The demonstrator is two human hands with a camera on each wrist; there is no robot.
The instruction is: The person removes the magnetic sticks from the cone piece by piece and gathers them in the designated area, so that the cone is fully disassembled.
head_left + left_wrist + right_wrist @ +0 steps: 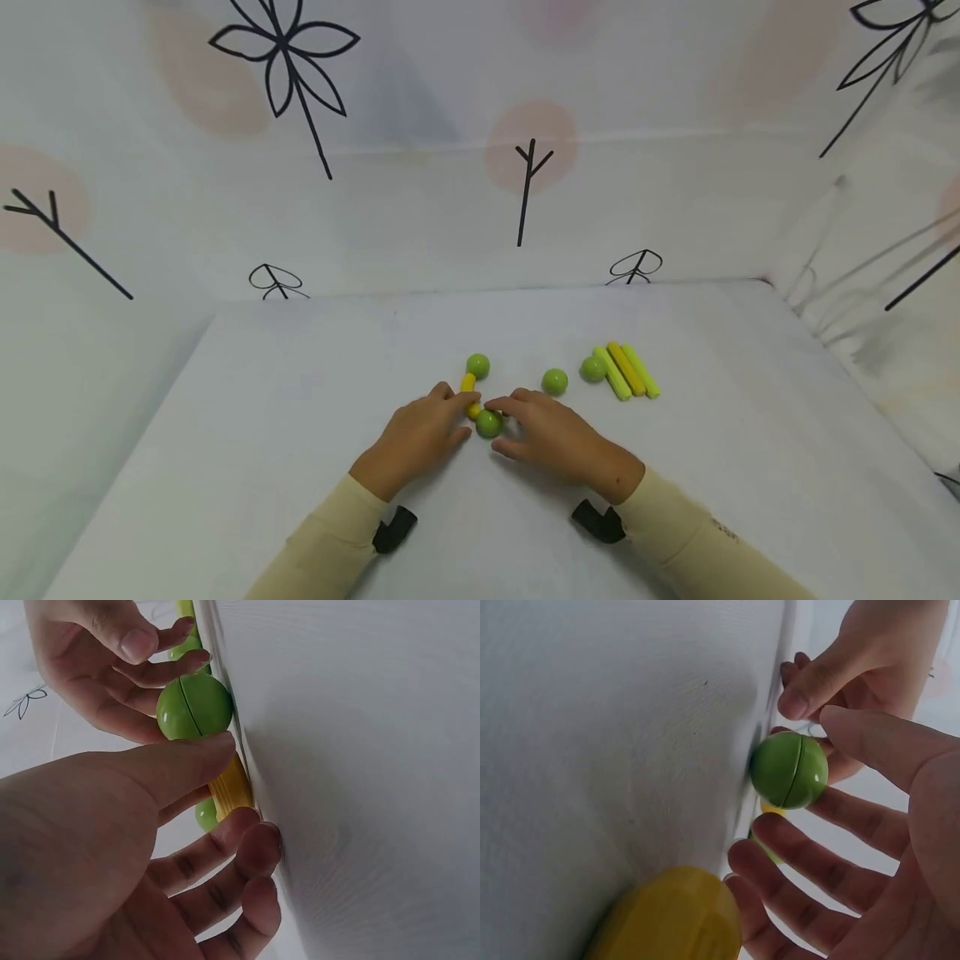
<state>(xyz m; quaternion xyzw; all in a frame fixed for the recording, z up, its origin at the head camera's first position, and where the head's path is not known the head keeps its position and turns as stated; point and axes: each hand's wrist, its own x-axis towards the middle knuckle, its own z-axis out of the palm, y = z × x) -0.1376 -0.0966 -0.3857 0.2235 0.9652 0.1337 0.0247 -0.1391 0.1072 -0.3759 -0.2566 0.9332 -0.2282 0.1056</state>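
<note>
In the head view, a green ball point(489, 425) lies on the white table between my two hands. A short yellow stick point(468, 383) runs from it toward a second green ball point(477, 365). My left hand point(416, 437) reaches in from the left, its index finger over the stick and its thumb apart below. From the other side, my right hand point(558, 437) has its index fingertip at the near ball's top edge and its thumb spread lower down. The left wrist view shows a seam around the near ball point(195, 706), with the yellow stick point(231, 786) behind my left thumb.
Farther right lie two more green balls, one alone point(555, 382) and one point(592, 369) beside two lime sticks point(641, 372) and a longer yellow stick point(626, 369). A large blurred yellow piece point(671, 919) fills the right wrist view's lower edge. A patterned white backdrop point(420, 217) stands behind the table.
</note>
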